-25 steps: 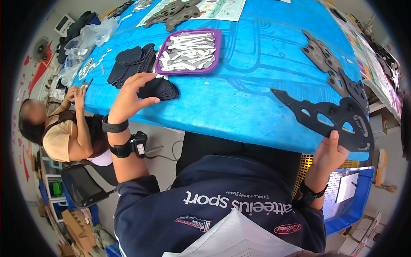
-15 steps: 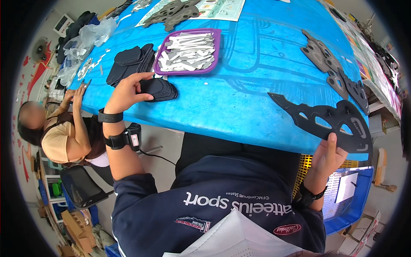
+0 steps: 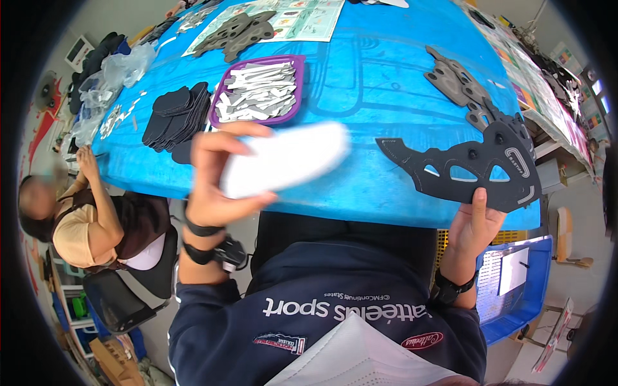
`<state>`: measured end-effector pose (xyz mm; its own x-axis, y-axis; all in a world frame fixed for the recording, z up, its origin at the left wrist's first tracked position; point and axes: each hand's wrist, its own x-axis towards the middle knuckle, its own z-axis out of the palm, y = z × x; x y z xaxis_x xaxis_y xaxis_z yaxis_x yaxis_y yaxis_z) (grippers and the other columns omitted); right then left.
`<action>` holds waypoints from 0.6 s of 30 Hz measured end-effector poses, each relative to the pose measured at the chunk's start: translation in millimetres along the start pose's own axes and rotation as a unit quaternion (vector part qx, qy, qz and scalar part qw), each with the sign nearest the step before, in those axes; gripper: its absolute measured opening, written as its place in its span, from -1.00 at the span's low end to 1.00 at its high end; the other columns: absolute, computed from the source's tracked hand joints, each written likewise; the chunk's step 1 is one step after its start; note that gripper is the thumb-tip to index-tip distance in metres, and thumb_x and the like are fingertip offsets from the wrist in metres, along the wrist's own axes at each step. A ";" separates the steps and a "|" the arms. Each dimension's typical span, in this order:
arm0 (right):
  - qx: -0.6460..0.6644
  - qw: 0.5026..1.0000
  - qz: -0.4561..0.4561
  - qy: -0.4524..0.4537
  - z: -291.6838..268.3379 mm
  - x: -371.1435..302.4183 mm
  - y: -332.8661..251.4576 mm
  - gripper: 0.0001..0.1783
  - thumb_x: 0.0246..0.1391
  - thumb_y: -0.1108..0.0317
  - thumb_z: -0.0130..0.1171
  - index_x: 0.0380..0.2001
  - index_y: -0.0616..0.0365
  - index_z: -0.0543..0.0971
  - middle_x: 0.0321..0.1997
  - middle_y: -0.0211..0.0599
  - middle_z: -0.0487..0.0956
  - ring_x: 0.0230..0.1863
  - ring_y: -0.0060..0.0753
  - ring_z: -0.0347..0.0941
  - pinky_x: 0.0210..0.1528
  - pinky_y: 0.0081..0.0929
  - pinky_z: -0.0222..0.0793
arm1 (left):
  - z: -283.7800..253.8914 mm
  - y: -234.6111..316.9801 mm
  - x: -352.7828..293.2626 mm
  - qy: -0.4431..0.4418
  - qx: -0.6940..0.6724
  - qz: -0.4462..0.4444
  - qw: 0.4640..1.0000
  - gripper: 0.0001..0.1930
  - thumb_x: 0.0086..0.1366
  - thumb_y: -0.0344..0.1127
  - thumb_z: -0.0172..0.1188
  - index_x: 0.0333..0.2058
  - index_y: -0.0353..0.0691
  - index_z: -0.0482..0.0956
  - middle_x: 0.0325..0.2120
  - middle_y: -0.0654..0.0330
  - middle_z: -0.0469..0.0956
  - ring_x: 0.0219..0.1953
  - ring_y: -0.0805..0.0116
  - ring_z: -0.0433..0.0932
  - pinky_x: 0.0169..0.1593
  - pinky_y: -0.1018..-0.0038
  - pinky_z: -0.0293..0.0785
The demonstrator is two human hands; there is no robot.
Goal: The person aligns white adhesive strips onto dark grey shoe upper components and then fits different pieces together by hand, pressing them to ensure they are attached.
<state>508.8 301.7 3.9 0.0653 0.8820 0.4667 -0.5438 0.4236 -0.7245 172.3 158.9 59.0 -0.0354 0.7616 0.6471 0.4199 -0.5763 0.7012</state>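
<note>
On blue table | purple tray | black pieces part-hidden behind left hand

"What's low on the right?"
"A blue plastic crate with a white paper sheet in it."
"And on the left?"
"Crumpled clear plastic bags by the edge of the blue-covered desk, a black chair, brown cardboard."

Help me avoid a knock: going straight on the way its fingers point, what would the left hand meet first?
Pointing rightward with the white rounded piece, the left hand would likely first meet the black cut-out panel held in the right hand, though with depth unclear it might miss.
</note>
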 end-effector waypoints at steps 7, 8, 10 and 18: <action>0.090 0.995 -0.018 0.035 -1.2 7.7 -16.9 -0.51 0.20 0.59 -0.13 0.20 0.17 0.15 0.17 -0.06 0.32 0.16 -0.17 0.33 0.18 -0.08 0.31 | 95.0 -18.3 -0.6 -0.103 -0.096 -0.143 0.980 -0.59 -0.05 -0.49 0.36 -0.27 -0.16 0.33 -0.04 0.07 0.39 0.03 0.19 0.38 0.04 0.37 0.31; 0.088 0.995 -0.016 0.033 -1.5 8.6 -17.7 -0.50 0.20 0.59 -0.13 0.21 0.17 0.14 0.17 -0.05 0.32 0.16 -0.17 0.32 0.18 -0.06 0.31 | 94.4 -20.8 -1.0 -0.129 -0.019 -0.147 0.981 -0.61 -0.06 -0.48 0.37 -0.29 -0.16 0.34 -0.04 0.08 0.40 0.02 0.17 0.38 0.05 0.36 0.30; 0.091 0.996 0.003 0.025 -0.7 8.7 -17.2 -0.49 0.20 0.59 -0.12 0.22 0.16 0.13 0.18 -0.05 0.31 0.17 -0.17 0.32 0.18 -0.05 0.31 | 89.9 -26.1 -1.6 -0.173 0.107 -0.135 0.970 -0.64 -0.08 -0.46 0.36 -0.34 -0.16 0.35 -0.04 0.09 0.41 0.03 0.12 0.36 0.07 0.32 0.28; 0.159 0.968 0.192 -0.003 38.9 -16.2 5.6 -0.47 0.15 0.57 0.01 0.17 0.03 0.19 0.14 -0.23 0.37 0.11 -0.26 0.37 0.14 -0.19 0.33 | 90.2 -25.0 -0.6 -0.096 -0.016 -0.119 0.988 -0.39 -0.10 -0.21 0.46 -0.08 -0.25 0.42 -0.04 0.08 0.43 0.08 0.04 0.33 0.13 0.27 0.22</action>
<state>472.2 281.7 12.0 -0.1973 0.9600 0.1988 -0.7578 -0.0207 -0.6521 243.6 199.7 14.0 0.0445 0.9175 0.3952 0.3918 -0.3799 0.8380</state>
